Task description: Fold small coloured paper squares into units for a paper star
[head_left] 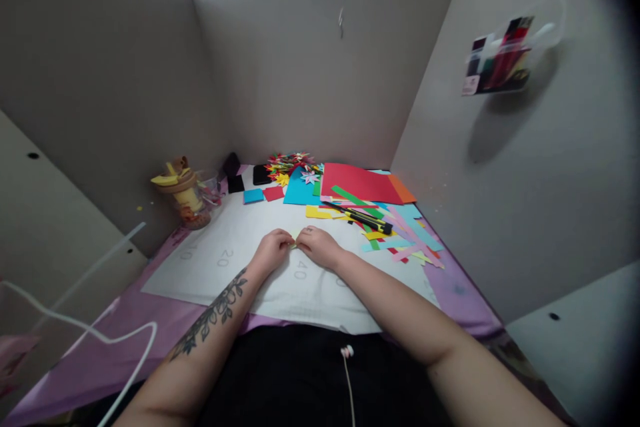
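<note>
Two hands (pixel 294 248) hold one small yellow-green paper piece (pixel 295 237) between them.

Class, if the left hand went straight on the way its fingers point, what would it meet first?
Past the slip at its fingertips, the left hand would probably meet the right hand first, though depth there is unclear.

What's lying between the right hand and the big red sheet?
In the head view, a bare stretch of white sheet comes nearest the right hand, then paper strips and a cutter before the red sheet.
</note>
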The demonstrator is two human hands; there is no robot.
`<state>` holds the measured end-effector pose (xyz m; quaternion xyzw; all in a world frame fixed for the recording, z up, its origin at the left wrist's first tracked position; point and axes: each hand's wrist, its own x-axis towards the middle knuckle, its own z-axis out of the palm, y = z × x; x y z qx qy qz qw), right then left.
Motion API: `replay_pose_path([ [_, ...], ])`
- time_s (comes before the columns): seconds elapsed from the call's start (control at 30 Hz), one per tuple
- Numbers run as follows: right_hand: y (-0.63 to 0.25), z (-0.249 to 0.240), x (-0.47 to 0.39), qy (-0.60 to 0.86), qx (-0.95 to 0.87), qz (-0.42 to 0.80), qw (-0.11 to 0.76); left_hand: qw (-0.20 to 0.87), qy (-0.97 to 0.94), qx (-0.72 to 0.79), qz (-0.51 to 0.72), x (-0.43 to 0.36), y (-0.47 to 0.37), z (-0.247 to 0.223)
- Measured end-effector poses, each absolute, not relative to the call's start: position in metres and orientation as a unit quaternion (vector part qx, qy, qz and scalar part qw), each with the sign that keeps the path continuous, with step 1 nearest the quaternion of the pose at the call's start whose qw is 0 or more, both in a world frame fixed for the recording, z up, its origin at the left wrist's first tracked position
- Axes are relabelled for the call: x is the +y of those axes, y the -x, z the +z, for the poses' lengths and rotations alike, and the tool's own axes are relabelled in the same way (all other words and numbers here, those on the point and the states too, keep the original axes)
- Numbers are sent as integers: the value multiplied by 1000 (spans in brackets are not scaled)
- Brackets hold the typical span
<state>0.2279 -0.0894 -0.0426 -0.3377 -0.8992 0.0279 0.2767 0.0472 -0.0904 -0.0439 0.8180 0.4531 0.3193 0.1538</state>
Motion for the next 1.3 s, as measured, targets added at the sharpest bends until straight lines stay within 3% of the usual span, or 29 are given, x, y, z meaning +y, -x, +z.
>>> replay_pose_path([
  [0.27, -230, -46, -87, 337, -896, 50, 284, 150, -821, 454, 311, -95, -47, -41],
  [0.77, -252, -45, -72, 274, -874, 234, 327, 48, -903, 362, 226, -129, -44, -33],
  [1.3, -240, -47, -71, 406, -830, 217, 314, 25, -900, 378, 215, -138, -48, -32],
])
